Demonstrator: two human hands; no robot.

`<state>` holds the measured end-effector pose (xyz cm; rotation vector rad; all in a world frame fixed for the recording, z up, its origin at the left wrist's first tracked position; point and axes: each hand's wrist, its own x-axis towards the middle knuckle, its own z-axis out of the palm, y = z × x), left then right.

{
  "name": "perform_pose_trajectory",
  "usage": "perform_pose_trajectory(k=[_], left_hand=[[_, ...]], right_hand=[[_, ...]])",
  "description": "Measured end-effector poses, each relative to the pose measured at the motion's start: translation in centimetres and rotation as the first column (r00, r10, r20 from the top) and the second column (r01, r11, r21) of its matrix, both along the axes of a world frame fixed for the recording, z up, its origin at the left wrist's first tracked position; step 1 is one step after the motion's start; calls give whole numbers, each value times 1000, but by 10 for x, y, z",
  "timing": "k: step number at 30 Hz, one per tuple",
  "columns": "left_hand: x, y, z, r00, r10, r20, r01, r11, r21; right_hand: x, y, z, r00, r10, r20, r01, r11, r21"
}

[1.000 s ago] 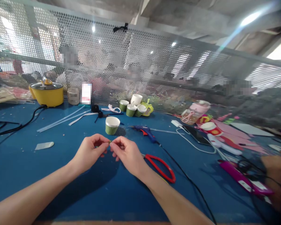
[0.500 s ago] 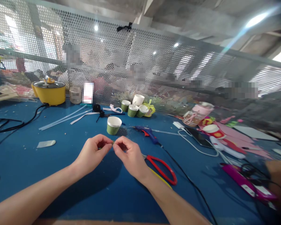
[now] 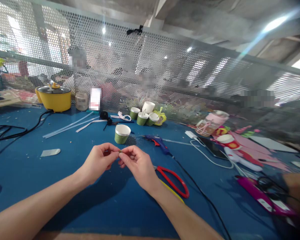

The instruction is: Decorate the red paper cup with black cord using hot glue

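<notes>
My left hand (image 3: 99, 163) and my right hand (image 3: 139, 166) meet fingertip to fingertip above the blue table. Both are closed in a pinch on a tiny greenish thing (image 3: 120, 151), too small for me to name and mostly hidden by the fingers. Just beyond the fingertips stands a green paper cup (image 3: 122, 135) with a white rim, upright. A blue glue gun (image 3: 160, 144) lies to the right of the cup. By my right forearm rest scissors with red and yellow handles (image 3: 175, 181), partly covered by the arm.
Several small green cups (image 3: 142, 119) stand by the perforated metal screen (image 3: 110, 66). At the back left are a yellow electric pot (image 3: 56, 101) and a jar (image 3: 81, 101). Clear glue sticks (image 3: 67, 126) lie left. A phone (image 3: 212, 146), pink sheets and a purple power strip (image 3: 262, 195) occupy the right.
My right hand's fingers have shifted slightly, with the lower fingers now more spread below the pinch. The pinched greenish thing shows a little more. The view has moved very slightly.
</notes>
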<state>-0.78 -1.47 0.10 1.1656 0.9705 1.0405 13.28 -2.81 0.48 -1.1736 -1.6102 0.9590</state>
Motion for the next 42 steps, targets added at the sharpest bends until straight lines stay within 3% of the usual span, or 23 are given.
perform_pose_trajectory(k=[5,10,15,17,18,19,21,24,29,32,37,39,42], left_hand=[[1,-1,-3,993,49,-109,-33,989,145],[1,-2,-2,977,93,-190,-40,964,265],[-1,-2,0,989,49,-141,-29,989,142],[-2,-1,1,997,22,-74,-17,997,69],[-3,0,2,999,8,-37,-7,999,42],[-4,0,2,1000,-5,-2,6,1000,25],[-6,0,3,998,-26,50,26,1000,9],[-7,0,3,996,-53,75,53,999,3],[-5,0,4,997,-55,45,54,998,29],[-5,-2,7,999,-47,-6,47,998,51],[-7,-4,14,996,8,-91,4,993,121],[-8,-4,16,993,30,-111,-12,986,164],[-10,-2,17,989,64,-133,-34,975,220]], right_hand=[[1,0,-3,982,-91,163,77,993,93],[0,-4,-3,916,-157,370,61,964,260],[13,3,4,938,-56,342,-9,983,186],[32,15,12,918,-128,375,74,985,156],[45,23,16,860,-229,456,175,972,158],[59,31,20,734,-356,578,309,933,183],[87,48,22,610,-440,659,427,883,195],[120,67,12,477,-418,774,513,847,141],[135,80,-17,365,-353,862,610,789,65],[135,83,-21,362,-366,858,641,766,56],[133,76,-8,430,-467,773,673,736,71],[131,69,1,490,-515,704,658,748,89],[124,56,15,648,-502,573,571,818,70]])
